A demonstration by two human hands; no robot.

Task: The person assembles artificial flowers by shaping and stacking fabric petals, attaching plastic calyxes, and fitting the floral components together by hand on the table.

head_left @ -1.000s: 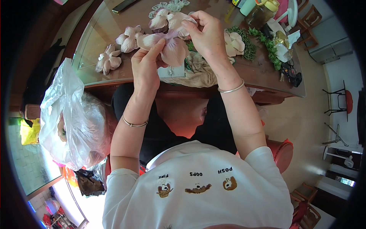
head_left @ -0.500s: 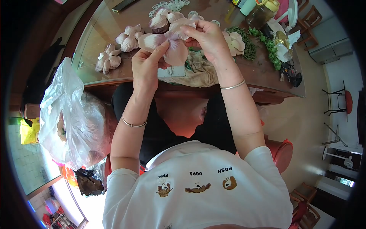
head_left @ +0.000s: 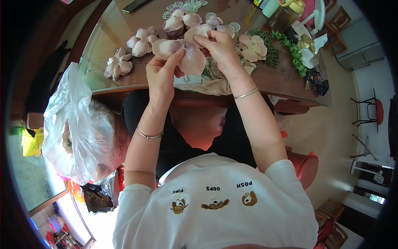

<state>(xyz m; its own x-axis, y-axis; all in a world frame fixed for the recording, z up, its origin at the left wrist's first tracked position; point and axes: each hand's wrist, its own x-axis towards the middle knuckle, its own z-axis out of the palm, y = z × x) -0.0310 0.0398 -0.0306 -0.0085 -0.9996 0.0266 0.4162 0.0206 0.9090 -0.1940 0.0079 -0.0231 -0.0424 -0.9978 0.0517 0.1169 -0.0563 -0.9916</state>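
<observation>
Between my hands is an artificial flower (head_left: 193, 59) with large pale pink petals tinged purple at the centre. My left hand (head_left: 163, 74) pinches it near the middle, thumb on top of a petal. With thumb and fingers, my right hand (head_left: 219, 47) grips its upper right petal. Both hands are closed on the flower, above the table's near edge. Beneath them lie a crumpled beige cloth (head_left: 215, 81) and a small white box-like item (head_left: 188, 79), partly covered by the flower and hands.
More petal flowers (head_left: 143, 41) lie left and behind on the glass-topped table (head_left: 97, 76). White lacy plastic pieces (head_left: 190, 6) are at the back. Green foliage (head_left: 271, 52), a jar (head_left: 284, 18) and tissues (head_left: 307, 57) sit right. A full plastic bag (head_left: 78, 133) stands at my left.
My right hand has shifted left and slightly down, closer to my left hand, uncovering a pale flower on the right. Both hands still hold the flower.
</observation>
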